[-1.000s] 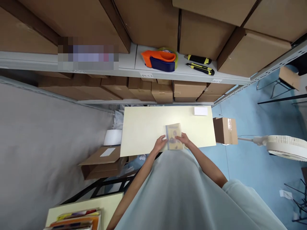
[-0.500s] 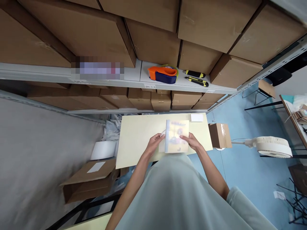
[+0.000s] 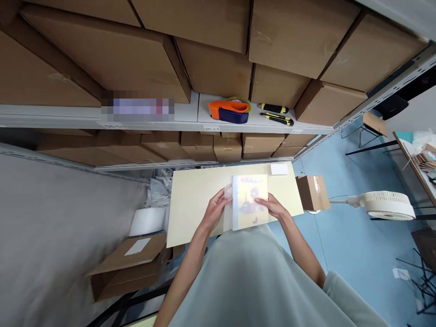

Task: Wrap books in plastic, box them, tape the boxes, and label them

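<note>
A thin square booklet [image 3: 250, 200] with a blurred yellow and pink cover is held upright in front of my shirt, over the near edge of the table. A translucent plastic flap [image 3: 228, 218] sticks out past its left edge, as if from a sleeve around the booklet. My left hand [image 3: 216, 208] pinches this flap, with some fingers behind it. Gripping the booklet's right edge is my right hand [image 3: 273, 205], thumb on the cover and the other fingers hidden behind.
The cream table [image 3: 194, 200] carries a white card stack [image 3: 279, 169] at its back right. Cardboard boxes fill the shelf [image 3: 185, 111], where an orange tape dispenser [image 3: 230, 111] and cutters [image 3: 275, 119] lie. An open carton [image 3: 132, 263] stands left; a white fan [image 3: 388, 205] right.
The booklet is slightly lower and closer to my body. More of the plastic flap shows at its left, and my left hand's fingers have spread up along it.
</note>
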Tool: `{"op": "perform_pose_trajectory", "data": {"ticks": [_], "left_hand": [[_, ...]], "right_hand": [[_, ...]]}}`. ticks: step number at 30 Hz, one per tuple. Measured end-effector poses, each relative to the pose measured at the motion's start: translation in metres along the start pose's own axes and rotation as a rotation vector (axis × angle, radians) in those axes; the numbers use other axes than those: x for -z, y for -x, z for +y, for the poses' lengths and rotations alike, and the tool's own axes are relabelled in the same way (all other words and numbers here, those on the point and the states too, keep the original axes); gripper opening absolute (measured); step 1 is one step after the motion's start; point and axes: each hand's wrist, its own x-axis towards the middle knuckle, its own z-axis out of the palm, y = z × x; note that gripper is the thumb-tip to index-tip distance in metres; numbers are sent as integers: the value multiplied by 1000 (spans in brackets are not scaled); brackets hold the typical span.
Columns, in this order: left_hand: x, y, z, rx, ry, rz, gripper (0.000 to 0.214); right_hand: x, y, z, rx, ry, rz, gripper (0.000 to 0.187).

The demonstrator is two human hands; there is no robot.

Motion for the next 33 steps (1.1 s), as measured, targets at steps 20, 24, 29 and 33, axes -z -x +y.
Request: {"op": "perform_pose_trajectory", "data": {"ticks": [20,24,29,33], "left_hand": [[11,6,-19,53,-197,219,58],[15,4,-29,50,-234,392,44],[19,5,-31,10,-242,555,33],[26,12,-32,-27,-185,597,33]], "right_hand": [[-51,-15,12,192,552,336,49],[-95,-3,16,502,1041,193,14],[-149,-5,35,620,1564,92,12],[-162,-19,49,613,1614,152,19]]}}
